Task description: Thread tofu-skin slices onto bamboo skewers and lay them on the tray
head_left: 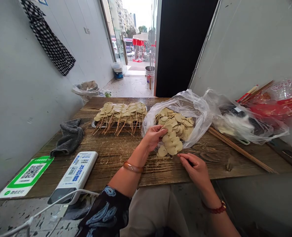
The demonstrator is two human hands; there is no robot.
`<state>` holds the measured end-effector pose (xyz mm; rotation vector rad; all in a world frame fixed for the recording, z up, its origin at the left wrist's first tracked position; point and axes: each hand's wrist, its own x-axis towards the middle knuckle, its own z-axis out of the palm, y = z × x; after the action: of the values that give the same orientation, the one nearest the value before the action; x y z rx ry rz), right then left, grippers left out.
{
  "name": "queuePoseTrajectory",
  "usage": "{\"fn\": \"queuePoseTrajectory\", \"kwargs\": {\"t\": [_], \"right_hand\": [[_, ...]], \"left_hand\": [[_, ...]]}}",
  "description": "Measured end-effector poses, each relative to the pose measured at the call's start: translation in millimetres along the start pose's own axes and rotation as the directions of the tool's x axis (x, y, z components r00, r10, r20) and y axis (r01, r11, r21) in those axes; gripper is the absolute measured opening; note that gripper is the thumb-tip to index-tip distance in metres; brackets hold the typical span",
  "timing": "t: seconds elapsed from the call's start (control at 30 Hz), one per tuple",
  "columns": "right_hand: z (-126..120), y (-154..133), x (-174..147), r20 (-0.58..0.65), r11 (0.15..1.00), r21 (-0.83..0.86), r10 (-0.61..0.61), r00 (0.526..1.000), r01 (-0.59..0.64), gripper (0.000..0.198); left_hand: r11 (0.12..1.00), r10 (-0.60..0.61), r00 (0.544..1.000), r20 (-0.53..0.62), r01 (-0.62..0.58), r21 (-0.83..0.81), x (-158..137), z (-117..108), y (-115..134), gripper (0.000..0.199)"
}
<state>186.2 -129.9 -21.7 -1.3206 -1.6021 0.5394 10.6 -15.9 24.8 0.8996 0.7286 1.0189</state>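
My left hand (152,137) pinches the upper end of a string of overlapping pale, round food slices (172,142) between thumb and fingers. At the lower end of that string, my right hand (195,168) is closed on a thin skewer (178,153), most of which is hidden by the slices and fingers. Just behind both hands, a clear plastic bag (200,113) lies open with a heap of loose slices (176,120) inside. Left of the bag, skewered slices (121,112) are piled on a metal tray (93,124), their sticks pointing towards me.
Bare skewers (242,149) lie on the wooden table (121,164) at the right, near plastic bags (249,123). At the left are a grey cloth (68,135), a white payment box (76,174) with a cable, and a green QR card (28,174). Buckets stand by the doorway.
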Motion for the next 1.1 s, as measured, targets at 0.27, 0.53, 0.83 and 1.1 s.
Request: {"fn": "queuePoseTrajectory", "kwargs": {"t": [0.27, 0.53, 0.83, 1.1], "right_hand": [[0.7, 1.8, 0.2, -0.011, 1.000, 0.009, -0.009, 1.000, 0.009, 0.021], [0.3, -1.8, 1.6, 0.057, 0.999, 0.041, 0.012, 0.998, -0.014, 0.020], [-3.3, 6.4, -0.2, 0.042, 0.979, 0.139, 0.142, 0.989, -0.146, 0.023], [-1.0, 9.6, -2.2, -0.010, 0.927, 0.253, 0.287, 0.958, -0.276, 0.030]], "left_hand": [[1.000, -0.007, 1.000, 0.008, 0.006, 0.029, -2.5, 3.3, 0.5, 0.034], [0.999, -0.021, 1.000, -0.006, 0.021, 0.026, -1.4, -2.5, 4.2, 0.033], [0.997, -0.024, 0.999, -0.043, 0.021, -0.080, 2.4, -5.0, 5.1, 0.043], [0.992, 0.003, 0.996, -0.089, -0.014, -0.126, 6.1, -8.1, 3.5, 0.033]]}}
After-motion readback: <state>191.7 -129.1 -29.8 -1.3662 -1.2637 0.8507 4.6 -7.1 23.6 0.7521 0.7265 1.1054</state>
